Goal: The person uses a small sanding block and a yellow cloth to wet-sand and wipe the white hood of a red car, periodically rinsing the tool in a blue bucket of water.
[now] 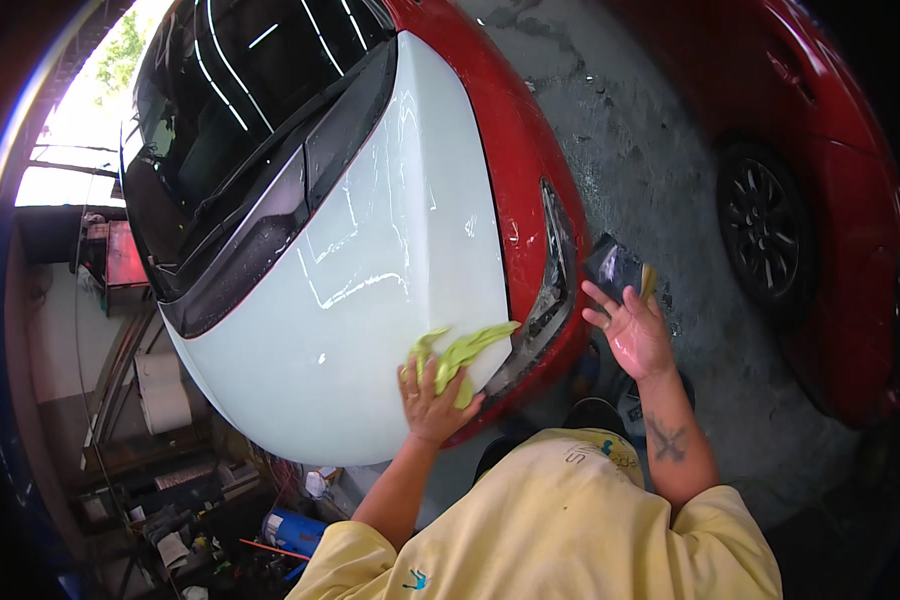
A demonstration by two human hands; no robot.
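The person's yellow shirt point(530, 520) fills the bottom of the view, with both forearms reaching up from it. The left hand point(432, 402) lies back-up on a bunched, lime-green cloth point(460, 358); its grip is spread, the fingers over the cloth and the thumb held apart. The cloth rests on the lower right part of the white hood point(370, 260), one end trailing toward the headlight. The right hand point(638, 335) is raised to the right of the car's front corner, palm up, its fingers parted and lightly bent. A dark block point(613, 264) with a yellow side is at its fingertips; whether that grip is pinching it, I cannot tell. On the right forearm is a dark tattoo point(666, 438).

Just beyond the cloth, the headlight point(550, 270) is set along the red fender point(515, 110). Bright reflections lie in broken lines across the hood. At the lower left, a blue cylinder point(295, 530) lies near jumbled parts. Farther up on that side are a white roll point(163, 392) and a red box point(125, 253).

At the far side of the hood is the dark windshield point(260, 80). Across the wet-looking gray floor point(625, 130), well apart on the right, stands a second red car point(840, 170) with a black wheel point(763, 225).
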